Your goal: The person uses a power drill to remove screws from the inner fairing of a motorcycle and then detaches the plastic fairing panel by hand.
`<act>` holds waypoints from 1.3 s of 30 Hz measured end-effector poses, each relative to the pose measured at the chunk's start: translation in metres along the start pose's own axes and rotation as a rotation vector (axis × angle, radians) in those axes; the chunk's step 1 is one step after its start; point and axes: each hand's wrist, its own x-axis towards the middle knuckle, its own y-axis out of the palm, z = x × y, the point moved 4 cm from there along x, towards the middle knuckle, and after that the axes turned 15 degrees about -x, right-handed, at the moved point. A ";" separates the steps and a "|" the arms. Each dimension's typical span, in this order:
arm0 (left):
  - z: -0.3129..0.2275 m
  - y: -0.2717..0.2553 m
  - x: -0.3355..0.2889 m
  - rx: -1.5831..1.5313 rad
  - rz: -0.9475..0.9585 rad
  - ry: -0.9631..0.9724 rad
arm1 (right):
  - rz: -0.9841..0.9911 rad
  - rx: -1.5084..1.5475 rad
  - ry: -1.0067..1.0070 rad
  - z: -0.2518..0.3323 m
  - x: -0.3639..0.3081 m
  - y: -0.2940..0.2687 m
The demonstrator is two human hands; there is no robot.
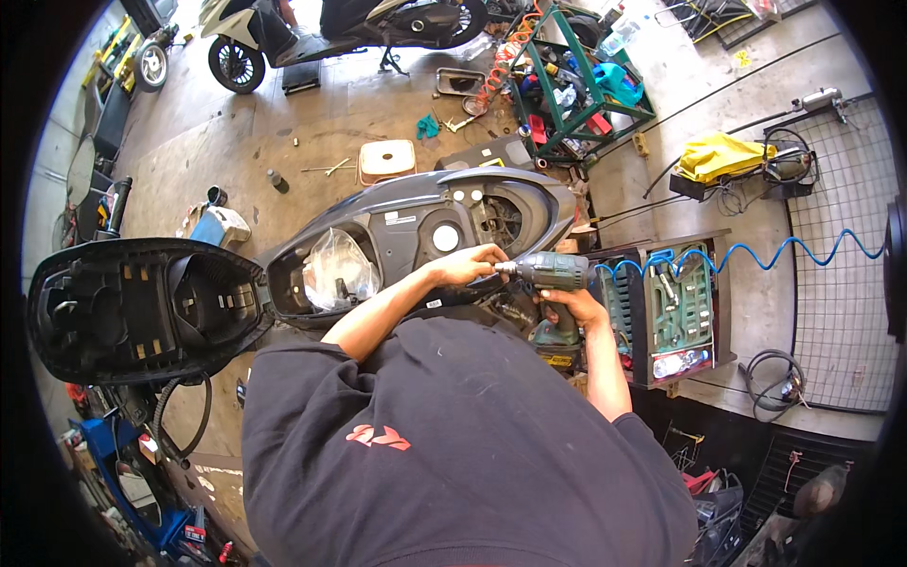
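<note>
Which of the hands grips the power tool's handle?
The right hand, wrapped around it; the left hand is at the front end of the power tool.

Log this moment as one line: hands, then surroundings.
Right hand: gripping power tool by its handle | Left hand: at tool's nose | Nearby: scooter, seat flipped open; green tool tray

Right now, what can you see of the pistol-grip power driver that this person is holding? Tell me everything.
The pistol-grip power driver has a dark green-grey, plastic-looking barrel, a slim nose and a downward handle ending in a chunky base with yellow marking. It is held roughly level in front of the person, nose to the left. The right hand wraps the handle; the left hand's fingers are at the nose, seemingly touching it. Whether it is running can't be told.
</note>
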 end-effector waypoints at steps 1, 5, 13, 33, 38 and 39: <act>-0.004 0.000 -0.001 0.005 0.017 -0.016 | -0.003 0.011 -0.009 0.002 -0.002 0.001; 0.008 -0.021 -0.003 0.103 0.043 -0.057 | 0.065 0.038 0.007 -0.001 0.009 -0.001; -0.017 0.012 -0.004 0.200 -0.107 0.101 | 0.047 0.077 -0.098 -0.011 0.000 -0.007; 0.038 -0.031 0.041 1.315 -0.321 0.053 | -0.322 -1.000 -0.208 -0.004 0.061 0.016; 0.039 -0.034 0.032 1.258 -0.360 0.000 | -0.236 -1.229 -0.097 0.037 0.069 0.029; 0.038 -0.036 0.031 1.268 -0.381 0.033 | -0.265 -1.356 -0.007 0.051 0.066 0.038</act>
